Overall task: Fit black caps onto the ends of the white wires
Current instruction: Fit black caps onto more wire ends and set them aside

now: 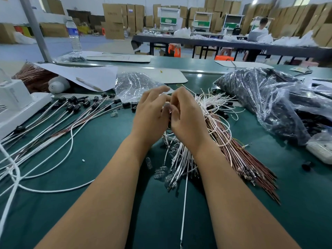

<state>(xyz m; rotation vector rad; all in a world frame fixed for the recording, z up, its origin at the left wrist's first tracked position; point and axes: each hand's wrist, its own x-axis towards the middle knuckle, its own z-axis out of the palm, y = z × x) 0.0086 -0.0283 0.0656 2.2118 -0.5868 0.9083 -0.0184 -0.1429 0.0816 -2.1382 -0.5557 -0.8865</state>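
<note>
Both forearms reach forward over the green tabletop (111,144) and converge at the centre. The left hand (150,112) and right hand (186,114) meet knuckle to knuckle, fingers curled inward, each grip pinching something small between them; what it is I cannot tell. A single white wire (184,203) trails down from the hands. Beneath the right wrist lies the uncapped wire bundle (215,141). To the left are the capped wires (75,112). Farther right sits the bag of black caps (265,97).

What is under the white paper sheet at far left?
Reddish-brown wires stick out from under the paper sheet, beside a white rounded object. How far they run beneath is hidden.
</note>
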